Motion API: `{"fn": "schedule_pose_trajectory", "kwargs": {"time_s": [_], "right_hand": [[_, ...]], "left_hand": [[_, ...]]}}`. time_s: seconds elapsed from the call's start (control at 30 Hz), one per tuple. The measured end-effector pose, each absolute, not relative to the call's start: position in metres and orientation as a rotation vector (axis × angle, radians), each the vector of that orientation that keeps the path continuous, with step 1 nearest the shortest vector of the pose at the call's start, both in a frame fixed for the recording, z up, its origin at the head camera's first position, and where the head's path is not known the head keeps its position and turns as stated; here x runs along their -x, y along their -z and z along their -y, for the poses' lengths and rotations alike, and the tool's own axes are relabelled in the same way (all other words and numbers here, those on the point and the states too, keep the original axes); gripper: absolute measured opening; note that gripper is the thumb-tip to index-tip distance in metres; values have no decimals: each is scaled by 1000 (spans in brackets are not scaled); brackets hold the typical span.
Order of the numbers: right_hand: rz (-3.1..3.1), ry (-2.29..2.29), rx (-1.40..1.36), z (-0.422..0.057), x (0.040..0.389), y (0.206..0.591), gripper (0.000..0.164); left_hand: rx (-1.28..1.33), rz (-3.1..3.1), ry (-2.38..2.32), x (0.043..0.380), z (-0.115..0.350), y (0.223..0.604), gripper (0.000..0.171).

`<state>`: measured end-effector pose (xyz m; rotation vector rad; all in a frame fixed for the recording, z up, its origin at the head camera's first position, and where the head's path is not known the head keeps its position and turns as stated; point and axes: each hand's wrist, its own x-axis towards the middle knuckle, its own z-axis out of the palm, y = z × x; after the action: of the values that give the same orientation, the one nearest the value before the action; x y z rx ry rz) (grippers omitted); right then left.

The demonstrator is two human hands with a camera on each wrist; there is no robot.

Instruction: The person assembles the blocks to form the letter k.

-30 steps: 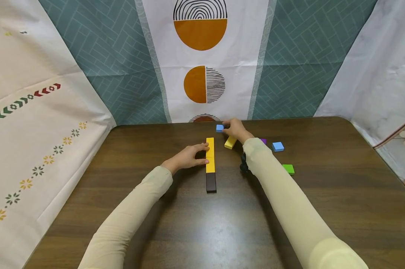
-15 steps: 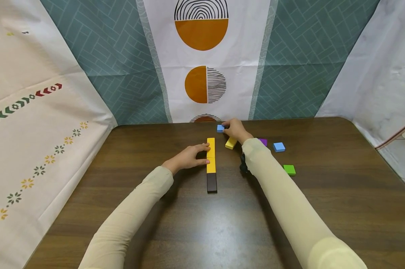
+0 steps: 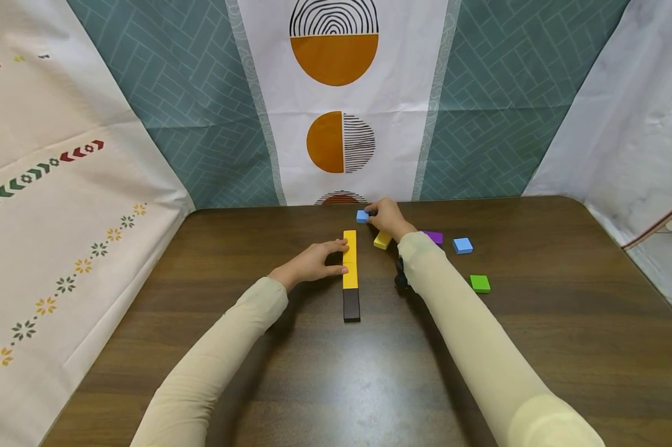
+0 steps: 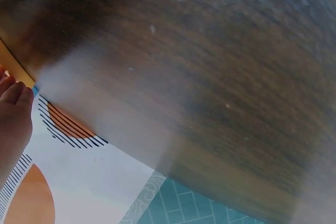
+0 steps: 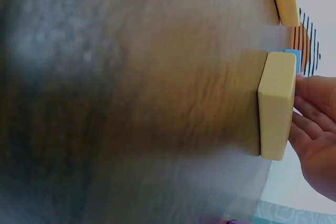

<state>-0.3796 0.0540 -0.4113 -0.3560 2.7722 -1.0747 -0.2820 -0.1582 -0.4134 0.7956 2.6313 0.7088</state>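
Note:
A row of blocks stands on the wooden table: two yellow blocks (image 3: 350,273) end to end, then a dark block (image 3: 351,305) at the near end. My left hand (image 3: 309,262) is at the row's left side, thumb and fingertips against the yellow blocks. Beyond the row's far end, my right hand (image 3: 388,218) pinches a small blue block (image 3: 362,216) between thumb and fingers. A lone yellow block (image 3: 383,240) lies slanted just below that hand; in the right wrist view this yellow block (image 5: 276,106) partly covers the blue block (image 5: 293,59).
To the right of the right forearm lie a purple block (image 3: 435,237), another blue block (image 3: 462,246) and a green block (image 3: 479,284). The brown table (image 3: 229,236) ends at a patterned cloth (image 3: 213,136) behind, with cloths on both sides too.
My right hand has shifted slightly left and nearer with the blue block, showing more of the purple block. The left hand keeps its place at the row.

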Motion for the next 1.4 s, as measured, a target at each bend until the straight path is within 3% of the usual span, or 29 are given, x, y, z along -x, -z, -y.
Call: {"fn": "schedule_pose_trajectory", "kwargs": {"time_s": [1.4], "right_hand": [[-2764, 1005, 501, -36, 370, 407, 25]], "left_hand": [[-856, -2636, -713, 281, 158, 413, 62]]}}
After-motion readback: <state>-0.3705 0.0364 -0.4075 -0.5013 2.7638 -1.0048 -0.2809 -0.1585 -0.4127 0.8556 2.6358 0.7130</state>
